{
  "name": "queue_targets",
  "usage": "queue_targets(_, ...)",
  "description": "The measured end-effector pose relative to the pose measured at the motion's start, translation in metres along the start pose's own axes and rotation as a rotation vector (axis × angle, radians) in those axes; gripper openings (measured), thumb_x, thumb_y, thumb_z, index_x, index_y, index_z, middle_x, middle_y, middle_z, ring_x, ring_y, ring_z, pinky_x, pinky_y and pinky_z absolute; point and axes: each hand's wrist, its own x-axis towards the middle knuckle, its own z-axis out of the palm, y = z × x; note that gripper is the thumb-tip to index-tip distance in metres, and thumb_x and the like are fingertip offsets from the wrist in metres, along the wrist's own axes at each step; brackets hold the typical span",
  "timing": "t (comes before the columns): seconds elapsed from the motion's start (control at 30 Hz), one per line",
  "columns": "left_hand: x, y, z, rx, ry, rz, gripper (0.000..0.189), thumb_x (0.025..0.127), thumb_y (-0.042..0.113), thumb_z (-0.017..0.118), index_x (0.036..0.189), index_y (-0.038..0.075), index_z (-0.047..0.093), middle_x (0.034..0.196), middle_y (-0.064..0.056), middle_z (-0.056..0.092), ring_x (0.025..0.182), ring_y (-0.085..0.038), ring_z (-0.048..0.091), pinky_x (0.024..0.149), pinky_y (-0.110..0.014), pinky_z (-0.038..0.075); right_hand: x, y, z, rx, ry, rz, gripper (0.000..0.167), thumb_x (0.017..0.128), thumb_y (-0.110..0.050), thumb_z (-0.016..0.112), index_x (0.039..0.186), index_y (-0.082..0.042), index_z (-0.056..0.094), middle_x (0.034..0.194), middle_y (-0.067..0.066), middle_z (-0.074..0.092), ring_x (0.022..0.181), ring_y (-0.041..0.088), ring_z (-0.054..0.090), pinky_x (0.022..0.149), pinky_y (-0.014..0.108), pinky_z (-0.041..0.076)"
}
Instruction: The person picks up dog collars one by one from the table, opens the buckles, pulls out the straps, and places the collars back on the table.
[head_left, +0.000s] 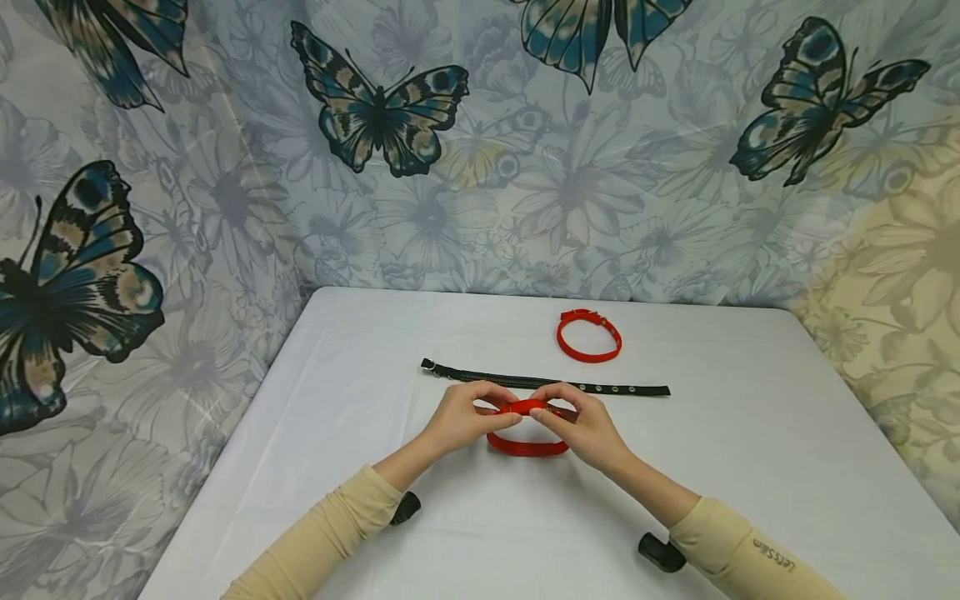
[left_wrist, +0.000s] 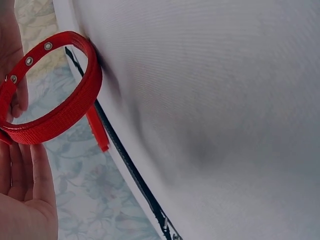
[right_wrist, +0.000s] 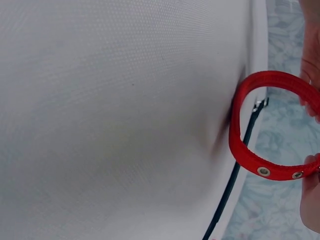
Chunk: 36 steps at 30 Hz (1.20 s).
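Note:
A red collar (head_left: pixel 527 448) bent into a loop is held between both hands, its lower side close to the white tabletop. My left hand (head_left: pixel 467 414) pinches its upper part from the left, thumb in front. From the right, my right hand (head_left: pixel 583 423) pinches the same band near the buckle area, which the fingers mostly hide. Metal eyelets show along the red collar (left_wrist: pixel 60 117) in the left wrist view, and a few on the red collar (right_wrist: pixel 240 150) in the right wrist view. Just beyond the hands lies a straight black collar (head_left: pixel 630 390) with eyelets and a metal buckle.
A second red collar (head_left: pixel 589 357), buckled into a ring, lies farther back on the white table (head_left: pixel 360 333). Butterfly-patterned cloth (head_left: pixel 435 225) hangs behind the table and along the sides. Dark wrist-camera pieces (head_left: pixel 662 552) jut out below the sleeves.

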Motion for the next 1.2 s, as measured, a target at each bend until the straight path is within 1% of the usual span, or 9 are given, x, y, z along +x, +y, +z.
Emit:
queue_targets(0.13,-0.001,-0.001,0.001,-0.014,0.008,-0.001,0.022,0.082,0.021,0.080,0.102,0.013,0.074,0.096,0.005,0.071,0.091,-0.010,0.066,0.078,-0.025,0.056,0.000,0.005,0.001,0.033,0.002,-0.021,0.020,0.091,-0.015,0.071,0.108,-0.005,0.066,0.106,0.009,0.064,0.101,0.023,0.061,0.088,0.026,0.052)
queue_targets(0.27,-0.001,-0.002,0.002,-0.029,0.016,0.003,0.022,0.082,0.020,0.080,0.101,0.011,0.074,0.095,0.002,0.072,0.091,-0.014,0.066,0.077,-0.025,0.056,0.000,0.006,0.001,0.027,-0.002,-0.037,0.020,0.091,-0.015,0.071,0.107,-0.005,0.065,0.106,0.010,0.064,0.100,0.022,0.061,0.088,0.027,0.053)
queue_targets(0.43,0.000,-0.002,0.003,-0.021,0.024,0.019,0.020,0.081,0.019,0.081,0.099,0.010,0.074,0.094,-0.001,0.072,0.091,-0.017,0.066,0.076,-0.025,0.056,0.001,0.004,-0.001,-0.040,-0.004,-0.028,0.023,0.088,-0.019,0.074,0.108,-0.010,0.067,0.106,0.002,0.065,0.101,0.017,0.060,0.087,0.027,0.053)
queue_targets(0.57,0.000,0.000,0.004,-0.009,0.019,0.036,0.019,0.081,0.017,0.081,0.098,0.009,0.074,0.094,-0.001,0.071,0.089,-0.014,0.066,0.075,-0.025,0.057,0.003,0.004,-0.001,-0.122,-0.023,-0.046,0.025,0.086,-0.019,0.077,0.108,-0.016,0.068,0.106,-0.005,0.066,0.099,0.015,0.061,0.084,0.026,0.054)
queue_targets(0.73,0.000,0.000,0.004,0.002,0.014,0.052,0.019,0.082,0.017,0.080,0.099,0.010,0.074,0.095,0.003,0.071,0.090,-0.010,0.066,0.076,-0.025,0.056,0.000,-0.006,0.002,-0.160,-0.012,-0.114,0.022,0.085,-0.007,0.075,0.106,-0.011,0.069,0.102,0.000,0.067,0.093,0.018,0.062,0.079,0.027,0.056)
queue_targets(0.87,0.000,-0.002,0.004,-0.004,0.014,0.048,0.020,0.083,0.019,0.080,0.100,0.012,0.074,0.095,0.005,0.071,0.091,-0.009,0.066,0.077,-0.025,0.056,-0.003,-0.022,0.004,-0.125,0.004,-0.139,0.021,0.086,-0.002,0.073,0.106,-0.003,0.068,0.101,0.008,0.068,0.091,0.021,0.063,0.079,0.028,0.056)
queue_targets(0.93,0.000,-0.003,0.004,-0.003,0.017,0.040,0.020,0.083,0.019,0.079,0.101,0.013,0.074,0.096,0.006,0.071,0.092,-0.009,0.065,0.078,-0.025,0.056,-0.003,-0.026,0.004,-0.091,0.007,-0.129,0.021,0.086,-0.002,0.072,0.106,-0.001,0.068,0.102,0.009,0.068,0.092,0.023,0.064,0.081,0.028,0.056)
queue_targets(1.13,0.000,-0.005,0.003,0.002,0.020,0.028,0.021,0.084,0.019,0.079,0.104,0.013,0.074,0.097,0.005,0.071,0.093,-0.009,0.065,0.079,-0.025,0.056,-0.002,-0.024,0.006,0.001,0.011,-0.071,0.022,0.088,-0.003,0.071,0.109,0.002,0.066,0.107,0.011,0.066,0.098,0.024,0.063,0.086,0.027,0.054)
queue_targets(1.2,0.001,-0.005,0.003,0.000,0.017,0.017,0.021,0.083,0.015,0.079,0.104,0.011,0.074,0.097,0.004,0.071,0.094,-0.010,0.065,0.079,-0.025,0.056,-0.001,-0.018,0.006,0.023,0.011,-0.066,0.022,0.089,-0.003,0.070,0.110,0.001,0.066,0.107,0.010,0.066,0.100,0.022,0.063,0.087,0.026,0.053)
